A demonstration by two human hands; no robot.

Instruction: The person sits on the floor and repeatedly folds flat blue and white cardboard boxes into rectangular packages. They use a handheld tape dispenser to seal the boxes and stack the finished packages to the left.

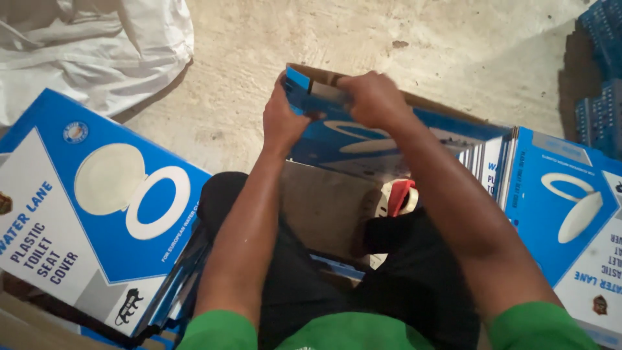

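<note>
Both hands grip the far edge of a blue box (pixel 363 139) at twelve o'clock: left hand (pixel 285 120) clasps its corner, right hand (pixel 372 97) closes over the flap. Similar boxes (pixel 97 214) lie at nine and three o'clock on the concrete floor (pixel 259 52).

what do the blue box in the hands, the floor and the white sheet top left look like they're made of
Blue box held by the left hand and right hand: likely cardboard with a glossy printed face; the brown raw edge and inner flap show.
Floor: seems bare concrete, matte, grey-beige, rough and stained.
White sheet: probably thin plastic or woven sacking; it is crumpled in soft folds with a slight sheen, too blurred to tell which.
</note>
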